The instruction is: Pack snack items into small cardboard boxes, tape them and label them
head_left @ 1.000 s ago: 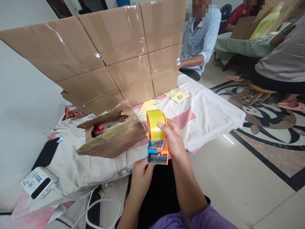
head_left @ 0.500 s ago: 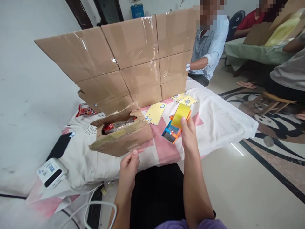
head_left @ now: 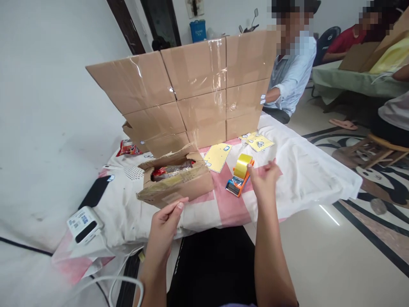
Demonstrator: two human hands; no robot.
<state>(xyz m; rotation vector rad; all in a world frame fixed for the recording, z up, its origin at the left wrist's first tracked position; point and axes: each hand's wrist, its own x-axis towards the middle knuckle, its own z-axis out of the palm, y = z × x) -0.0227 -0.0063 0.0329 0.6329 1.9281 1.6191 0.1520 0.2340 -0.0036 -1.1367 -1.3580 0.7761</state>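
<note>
My left hand (head_left: 164, 224) is closed in a pinch on a small strip of clear tape (head_left: 171, 197), which shows faintly against the front of a small open cardboard box (head_left: 182, 187). Inside that box lie red-and-clear plastic packets (head_left: 172, 170). My right hand (head_left: 263, 179) is open, thumb and fingers apart, just right of an orange and blue tape dispenser (head_left: 236, 183) with a roll of yellowish tape (head_left: 243, 165). The dispenser rests on the pink and white cloth; whether my thumb still touches it I cannot tell.
A tall taped cardboard panel (head_left: 201, 106) stands behind the box. Yellow paper sheets (head_left: 219, 157), a red packet (head_left: 129, 148), a black phone-like slab (head_left: 96, 190) and a white device (head_left: 83, 224) with a cable lie on the cloth. A person in a light-blue shirt (head_left: 292, 81) sits beyond.
My right hand has set the tape dispenser down on the cloth and let go, its fingers spreading. My left hand keeps its pinch. The camera view has shifted.
</note>
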